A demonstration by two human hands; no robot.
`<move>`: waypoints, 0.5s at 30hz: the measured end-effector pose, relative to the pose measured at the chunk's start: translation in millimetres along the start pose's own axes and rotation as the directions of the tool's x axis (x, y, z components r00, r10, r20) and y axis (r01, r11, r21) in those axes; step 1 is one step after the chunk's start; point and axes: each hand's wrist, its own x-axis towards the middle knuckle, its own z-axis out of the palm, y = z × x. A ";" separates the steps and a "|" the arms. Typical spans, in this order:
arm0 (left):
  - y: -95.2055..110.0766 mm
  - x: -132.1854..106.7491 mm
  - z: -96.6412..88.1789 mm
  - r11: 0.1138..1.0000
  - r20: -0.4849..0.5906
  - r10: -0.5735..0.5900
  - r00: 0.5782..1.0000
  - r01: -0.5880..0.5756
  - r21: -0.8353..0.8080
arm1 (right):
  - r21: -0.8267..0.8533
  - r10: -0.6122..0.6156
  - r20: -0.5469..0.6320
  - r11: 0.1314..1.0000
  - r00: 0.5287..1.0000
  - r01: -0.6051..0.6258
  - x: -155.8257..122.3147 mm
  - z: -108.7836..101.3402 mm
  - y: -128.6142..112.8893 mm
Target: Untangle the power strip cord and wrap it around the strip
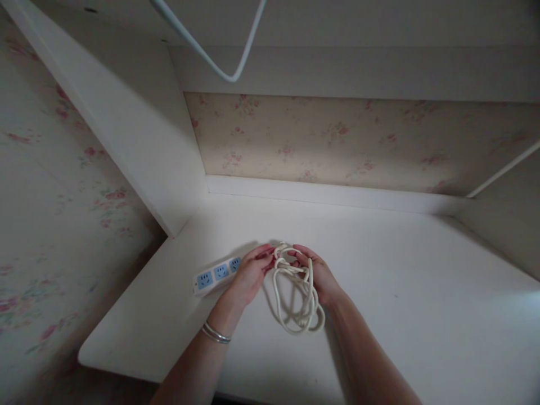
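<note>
A tangled white power cord (313,306) hangs in loops between my two hands, just above the desk. My left hand (252,273) has its fingers closed on the upper left part of the cord. On the other side my right hand (318,275) grips the cord's upper loops, its fingertips partly hidden by them. Left of my left hand lies a white power strip (201,287) with blue socket faces, its right end covered by that hand. Where the cord joins the strip is not visible.
The white desk (396,326) has a rounded front left corner. Upright white panels (147,129) stand at its left and right. A low ledge (337,194) and floral wallpaper (287,135) are behind. Overhead hangs a bent pale rod or cable (231,77).
</note>
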 end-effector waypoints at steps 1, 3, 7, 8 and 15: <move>0.6 -0.5 1.2 1.000 -0.018 -0.004 1.000 0.004 -0.017 | 0.001 0.002 -0.006 1.000 1.000 -0.002 -1.0 0.9 -1.7; 1.6 -1.7 3.1 0.999 -0.033 -0.017 0.999 0.016 -0.030 | -0.001 0.007 -0.009 1.000 1.000 -0.007 -2.7 2.4 -4.4; 2.8 -4.0 4.3 0.999 0.000 -0.047 0.999 0.047 -0.014 | 0.002 -0.001 0.033 1.000 0.999 0.001 -0.6 -0.9 -3.6; 3.0 -4.8 4.3 0.998 0.008 -0.055 0.998 0.055 -0.006 | 0.012 -0.005 0.043 1.000 0.999 0.005 1.1 -3.0 -2.4; 7.1 -14.7 4.5 0.998 0.140 -0.045 0.989 0.050 -0.030 | 0.066 0.032 0.064 0.997 0.997 -0.036 8.4 -9.0 0.3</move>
